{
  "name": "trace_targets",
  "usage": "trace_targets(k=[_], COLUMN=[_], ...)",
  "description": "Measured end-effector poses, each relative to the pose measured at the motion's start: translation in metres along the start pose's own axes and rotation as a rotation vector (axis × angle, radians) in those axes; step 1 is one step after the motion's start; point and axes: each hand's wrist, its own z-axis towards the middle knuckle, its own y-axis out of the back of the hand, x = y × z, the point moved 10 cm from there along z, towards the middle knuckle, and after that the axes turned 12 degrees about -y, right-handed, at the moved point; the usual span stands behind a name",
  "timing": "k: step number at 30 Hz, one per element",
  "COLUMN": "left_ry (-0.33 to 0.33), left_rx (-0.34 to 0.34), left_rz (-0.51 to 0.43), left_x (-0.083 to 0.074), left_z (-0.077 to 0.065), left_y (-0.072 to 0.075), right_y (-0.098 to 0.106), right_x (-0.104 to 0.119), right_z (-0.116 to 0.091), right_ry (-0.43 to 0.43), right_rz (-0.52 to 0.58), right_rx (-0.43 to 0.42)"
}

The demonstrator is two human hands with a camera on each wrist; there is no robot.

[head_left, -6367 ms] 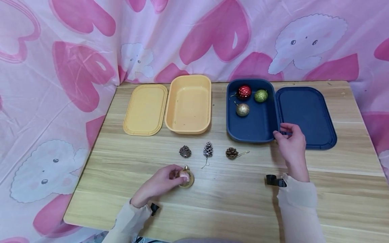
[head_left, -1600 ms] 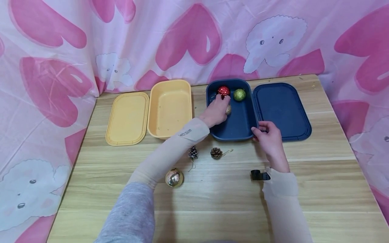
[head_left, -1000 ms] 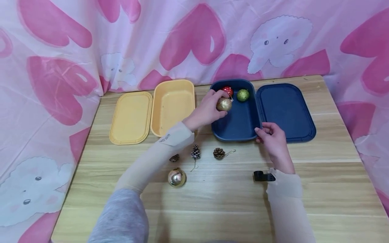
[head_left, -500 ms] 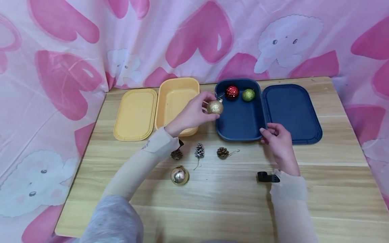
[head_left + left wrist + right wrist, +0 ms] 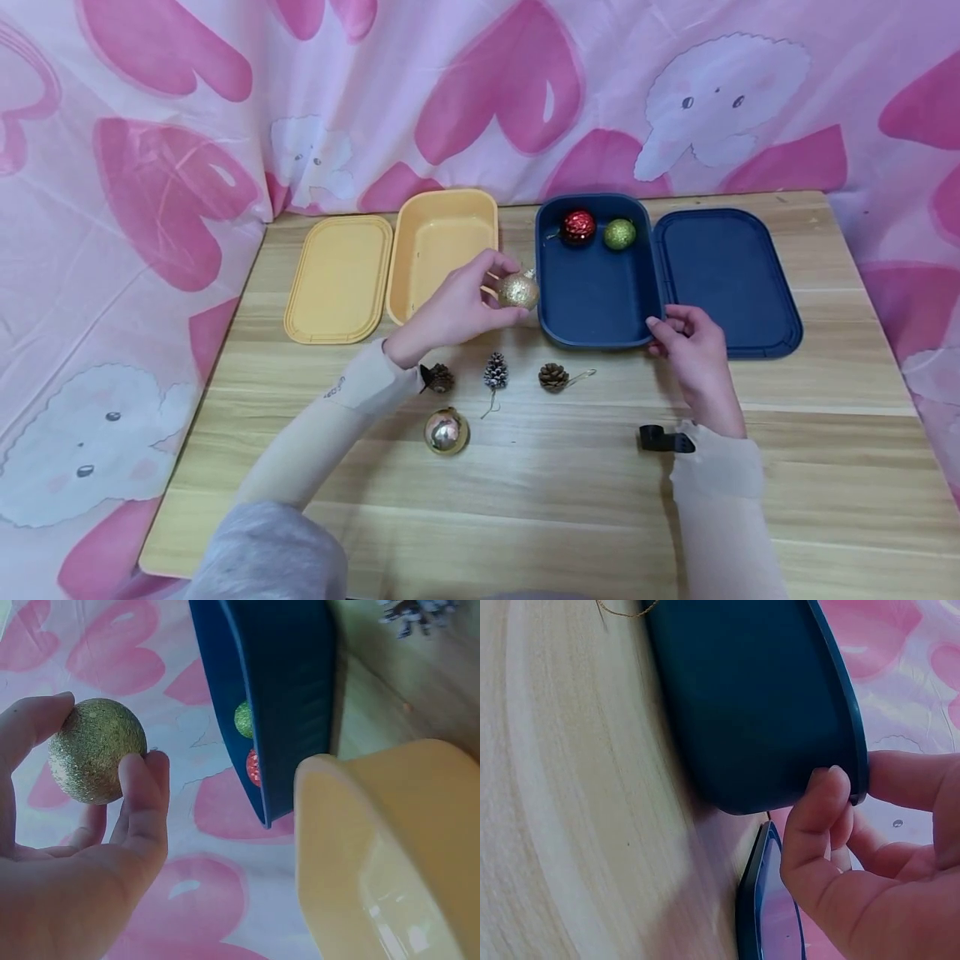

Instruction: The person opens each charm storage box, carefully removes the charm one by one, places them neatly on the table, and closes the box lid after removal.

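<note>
My left hand (image 5: 453,307) pinches a gold glitter Christmas ball (image 5: 517,292) between thumb and fingers. It holds the ball up in the gap between the yellow box (image 5: 442,242) and the navy box (image 5: 596,300), low by the navy box's left rim. In the left wrist view the ball (image 5: 96,750) shows whole, fingertips on its sides. My right hand (image 5: 693,358) grips the navy box's near right corner; in the right wrist view the thumb and fingers pinch its rim (image 5: 855,727). Inside that box lie a red ball (image 5: 578,227) and a green glitter ball (image 5: 619,234).
Three pine cones stand in a row before the boxes: a dark one (image 5: 441,377), a white-tipped one (image 5: 495,372) and a brown one (image 5: 553,377). Nearer lies a shiny gold ball (image 5: 447,431). A yellow lid (image 5: 339,279) and a navy lid (image 5: 727,279) flank the boxes.
The left hand let go of the shiny gold ball, reached into the navy box, lifted the gold glitter ball out and brought it left and nearer. The right hand keeps its grip on the corner.
</note>
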Motion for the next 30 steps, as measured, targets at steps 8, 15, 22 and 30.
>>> trace_targets(k=[8,15,22,30], left_ry=[-0.025,0.018,0.061,0.004], left_rx=[0.046,0.093,0.15,0.214], left_rz=[0.071,0.176,0.292,0.469], left_x=[-0.001,0.001,0.004,-0.001], left_z=[-0.03,-0.06,-0.082,-0.096], left_y=[-0.009,-0.027,-0.047,-0.07], right_y=[0.001,0.001,0.001,0.0], right_x=[0.002,0.003,0.004,0.001], right_z=[-0.001,-0.001,0.0,0.001], right_ry=[0.002,0.003,0.007,0.001], right_rz=[-0.014,0.006,0.004,0.035], right_rx=[-0.005,0.008,0.013,0.028])
